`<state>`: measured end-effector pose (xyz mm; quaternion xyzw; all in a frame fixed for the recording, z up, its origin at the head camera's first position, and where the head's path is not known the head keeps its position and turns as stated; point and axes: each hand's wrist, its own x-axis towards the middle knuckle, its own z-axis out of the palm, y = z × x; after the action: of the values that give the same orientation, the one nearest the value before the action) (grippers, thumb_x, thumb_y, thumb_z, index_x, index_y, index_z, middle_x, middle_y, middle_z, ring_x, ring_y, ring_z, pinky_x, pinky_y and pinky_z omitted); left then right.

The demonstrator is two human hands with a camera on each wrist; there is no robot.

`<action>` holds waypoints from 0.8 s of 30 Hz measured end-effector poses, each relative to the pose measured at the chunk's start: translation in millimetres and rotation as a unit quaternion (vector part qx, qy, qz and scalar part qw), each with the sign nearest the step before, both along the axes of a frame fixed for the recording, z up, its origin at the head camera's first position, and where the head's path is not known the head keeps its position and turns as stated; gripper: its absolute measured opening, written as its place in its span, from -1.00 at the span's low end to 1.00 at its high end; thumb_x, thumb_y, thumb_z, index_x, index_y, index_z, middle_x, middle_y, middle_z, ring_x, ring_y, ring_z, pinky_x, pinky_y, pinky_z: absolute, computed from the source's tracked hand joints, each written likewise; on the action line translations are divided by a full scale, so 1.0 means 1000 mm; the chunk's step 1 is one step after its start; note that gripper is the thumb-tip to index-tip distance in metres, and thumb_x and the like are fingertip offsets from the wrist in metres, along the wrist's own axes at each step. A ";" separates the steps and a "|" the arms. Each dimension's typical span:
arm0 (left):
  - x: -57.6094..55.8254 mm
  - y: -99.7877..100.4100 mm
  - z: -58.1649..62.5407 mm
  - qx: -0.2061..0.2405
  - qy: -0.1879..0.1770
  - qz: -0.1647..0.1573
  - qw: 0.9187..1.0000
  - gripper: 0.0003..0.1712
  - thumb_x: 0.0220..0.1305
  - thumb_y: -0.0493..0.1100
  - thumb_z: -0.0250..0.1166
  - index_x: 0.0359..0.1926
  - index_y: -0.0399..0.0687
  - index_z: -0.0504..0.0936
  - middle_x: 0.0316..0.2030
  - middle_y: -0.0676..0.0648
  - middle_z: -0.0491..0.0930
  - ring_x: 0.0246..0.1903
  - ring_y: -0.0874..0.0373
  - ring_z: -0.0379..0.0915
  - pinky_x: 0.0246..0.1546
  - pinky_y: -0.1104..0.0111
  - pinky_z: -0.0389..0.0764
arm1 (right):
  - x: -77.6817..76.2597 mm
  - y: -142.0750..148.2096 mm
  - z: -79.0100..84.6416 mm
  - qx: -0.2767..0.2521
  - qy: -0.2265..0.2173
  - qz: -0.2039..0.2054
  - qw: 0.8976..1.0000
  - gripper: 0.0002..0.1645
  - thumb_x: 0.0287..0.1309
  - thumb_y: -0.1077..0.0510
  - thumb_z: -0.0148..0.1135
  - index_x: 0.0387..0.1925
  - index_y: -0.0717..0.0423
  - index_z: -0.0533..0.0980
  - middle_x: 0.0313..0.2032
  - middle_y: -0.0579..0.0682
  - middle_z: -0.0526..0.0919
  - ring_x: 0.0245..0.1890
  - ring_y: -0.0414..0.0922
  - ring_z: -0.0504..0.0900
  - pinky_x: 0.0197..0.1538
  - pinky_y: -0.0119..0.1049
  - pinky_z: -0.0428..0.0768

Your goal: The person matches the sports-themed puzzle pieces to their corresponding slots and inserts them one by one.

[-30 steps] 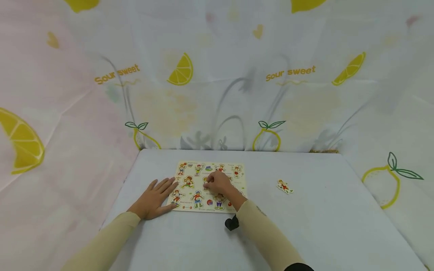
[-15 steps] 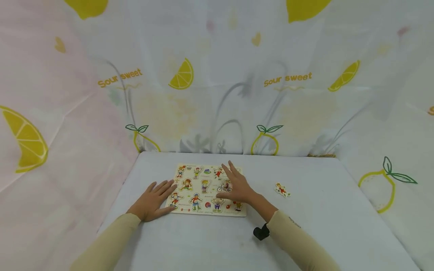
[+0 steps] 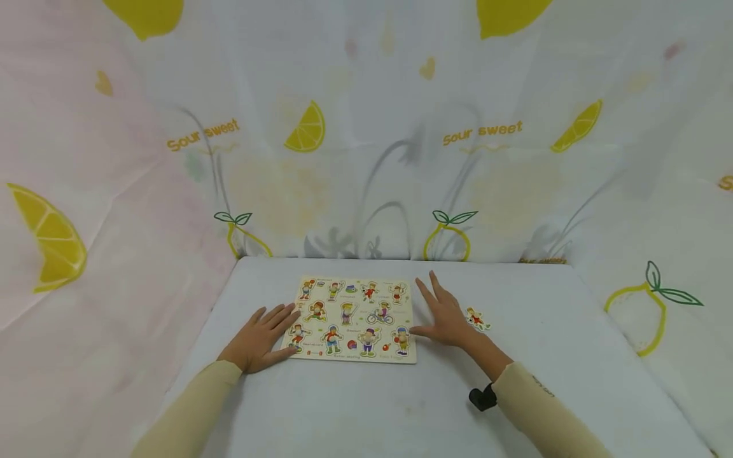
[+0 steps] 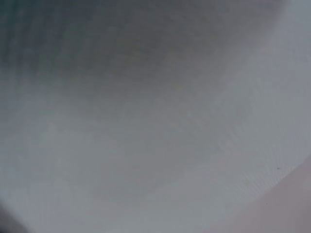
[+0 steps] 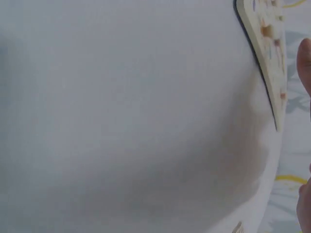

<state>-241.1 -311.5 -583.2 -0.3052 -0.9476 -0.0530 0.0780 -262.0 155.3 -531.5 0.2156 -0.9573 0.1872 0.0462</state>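
Note:
A cream puzzle board (image 3: 335, 334) with several sports-figure pieces lies flat on the white table. My left hand (image 3: 258, 340) rests at the board's left edge, fingers spread, thumb reaching over its lower left corner. Just past the board's right edge is my right hand (image 3: 443, 318), its fingers extended and nothing held. To the right of that hand lies a loose footballer puzzle piece (image 3: 478, 320), partly close behind the wrist. The right wrist view shows the board's edge (image 5: 262, 63) and part of the thumb (image 5: 304, 63). Only blurred pale surface fills the left wrist view.
The white table (image 3: 378, 407) stretches around the board. Behind it hangs a white cloth printed with lemons (image 3: 446, 242). A black strap end (image 3: 483, 398) sticks out from the right wrist.
My right hand has drawn back from the middle of the board, where its fingers were pinched together, and moved right with fingers spread. The left hand stays in place.

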 end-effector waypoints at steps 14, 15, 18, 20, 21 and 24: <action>0.005 -0.003 0.001 0.005 0.032 -0.006 0.999 -0.07 0.30 0.45 0.05 0.52 0.08 0.18 0.51 -0.06 0.17 0.45 -0.12 0.16 0.37 -0.20 0.15 | 0.001 0.093 -0.010 -0.084 -0.011 -0.039 0.996 -0.50 0.15 0.16 0.40 0.12 0.25 0.56 -0.07 0.20 0.67 -0.09 0.14 0.65 -0.09 0.07 0.61; 0.006 -0.004 0.001 0.004 0.025 -0.004 1.000 -0.07 0.31 0.45 0.04 0.53 0.09 0.16 0.52 -0.05 0.15 0.46 -0.11 0.13 0.39 -0.20 0.12 | 0.001 0.097 -0.011 -0.090 -0.028 -0.040 0.995 -0.60 0.17 0.20 0.37 0.04 0.25 0.60 -0.15 0.15 0.68 -0.15 0.08 0.66 -0.15 -0.04 0.63; 0.007 -0.005 0.000 -0.001 0.008 -0.002 1.000 -0.06 0.33 0.46 0.00 0.55 0.10 0.10 0.54 -0.04 0.09 0.49 -0.10 0.08 0.41 -0.20 0.06 | -0.001 0.108 -0.013 -0.107 -0.084 -0.045 0.990 -0.77 0.17 0.30 0.32 -0.12 0.25 0.67 -0.23 0.07 0.67 -0.21 -0.04 0.65 -0.25 -0.31 0.60; 0.007 -0.004 -0.001 -0.001 0.002 -0.006 1.000 -0.06 0.33 0.45 0.00 0.55 0.09 0.09 0.54 -0.05 0.08 0.49 -0.11 0.06 0.41 -0.21 0.05 | -0.003 0.114 -0.013 -0.108 -0.106 -0.049 0.987 -0.78 0.15 0.33 0.32 -0.14 0.26 0.68 -0.23 0.08 0.67 -0.22 -0.06 0.64 -0.28 -0.39 0.58; 0.007 -0.003 -0.001 0.001 0.000 -0.008 1.000 -0.06 0.33 0.45 0.01 0.55 0.08 0.09 0.54 -0.06 0.08 0.49 -0.12 0.06 0.41 -0.21 0.04 | -0.004 0.117 -0.012 -0.111 -0.114 -0.052 0.986 -0.78 0.15 0.33 0.32 -0.14 0.28 0.69 -0.22 0.10 0.68 -0.22 -0.07 0.64 -0.27 -0.41 0.58; 0.004 0.000 0.001 0.003 0.011 -0.012 1.000 -0.07 0.33 0.43 0.02 0.54 0.06 0.12 0.53 -0.08 0.10 0.48 -0.14 0.08 0.40 -0.22 0.07 | -0.009 0.122 -0.008 -0.113 -0.121 -0.062 0.984 -0.78 0.15 0.33 0.32 -0.15 0.30 0.69 -0.22 0.13 0.70 -0.24 -0.09 0.63 -0.29 -0.41 0.58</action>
<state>-237.0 -311.3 -582.5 -0.3173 -0.9427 -0.0531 0.0890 -271.1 277.2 -539.3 0.1251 -0.9399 0.3158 -0.0342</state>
